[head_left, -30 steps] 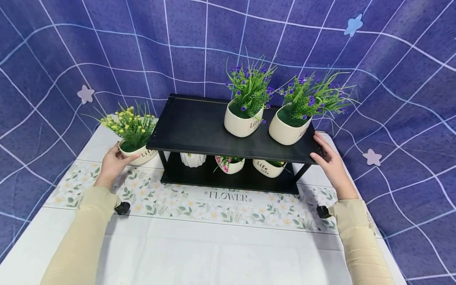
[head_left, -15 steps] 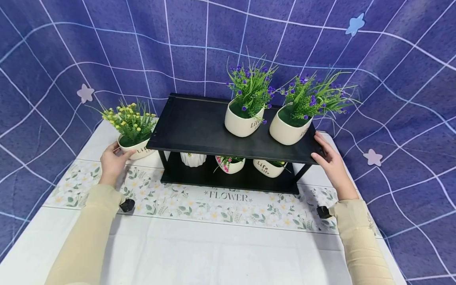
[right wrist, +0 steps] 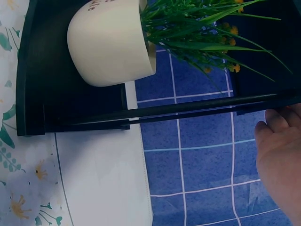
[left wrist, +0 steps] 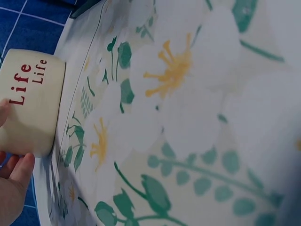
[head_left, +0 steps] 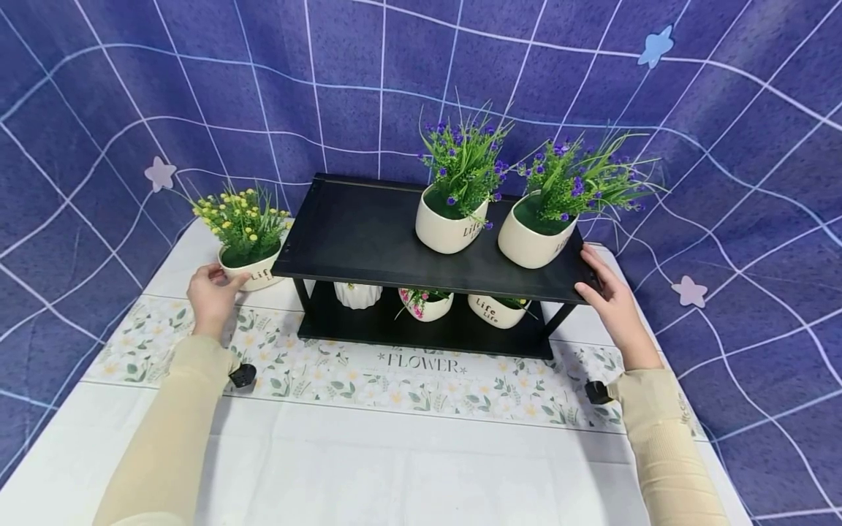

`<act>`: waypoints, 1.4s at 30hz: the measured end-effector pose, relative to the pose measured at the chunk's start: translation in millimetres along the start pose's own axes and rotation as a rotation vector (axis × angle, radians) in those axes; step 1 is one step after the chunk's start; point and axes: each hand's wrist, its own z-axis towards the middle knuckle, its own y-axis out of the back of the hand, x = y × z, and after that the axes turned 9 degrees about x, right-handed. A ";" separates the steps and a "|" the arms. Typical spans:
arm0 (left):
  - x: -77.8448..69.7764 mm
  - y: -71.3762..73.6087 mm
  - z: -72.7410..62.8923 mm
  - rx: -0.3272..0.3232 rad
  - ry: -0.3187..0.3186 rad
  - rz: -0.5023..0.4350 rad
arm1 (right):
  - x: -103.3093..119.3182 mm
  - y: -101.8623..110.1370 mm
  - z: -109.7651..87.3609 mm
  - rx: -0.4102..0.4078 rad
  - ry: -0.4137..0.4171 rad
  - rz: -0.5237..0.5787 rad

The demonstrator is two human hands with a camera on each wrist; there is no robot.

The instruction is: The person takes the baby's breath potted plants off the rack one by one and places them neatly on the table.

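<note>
Blue grid-patterned cloth (head_left: 355, 95) hangs behind a white counter (head_left: 408, 467) bearing a two-tier black shelf (head_left: 355, 226). Just left of the shelf, the left hand (head_left: 213, 299) has its grip on a cream pot of yellow flowers (head_left: 246, 252), thumb across the front. At the shelf's right end, the right hand (head_left: 613, 303) holds the edge in a narrow grip. Purple-flowered pots (head_left: 444, 226) stand on the shelf's top, other pots (head_left: 432, 310) on its lower tier

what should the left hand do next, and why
Perhaps lift the yellow-flowered pot slightly: the left hand already holds its side, and the black top shelf beside it has bare space at its left end.
</note>
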 end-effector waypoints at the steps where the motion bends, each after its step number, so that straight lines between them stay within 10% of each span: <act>1: -0.1 -0.8 1.1 0.000 -0.001 0.002 | 0.0 0.1 -0.1 -0.001 -0.001 -0.003; 35: -17.7 2.7 18.9 0.122 0.005 0.047 | -0.4 -0.6 0.5 -0.001 -0.027 -0.018; 42: -44.5 7.9 5.6 0.017 0.027 -0.091 | -0.9 -0.1 0.3 -0.007 -0.030 -0.033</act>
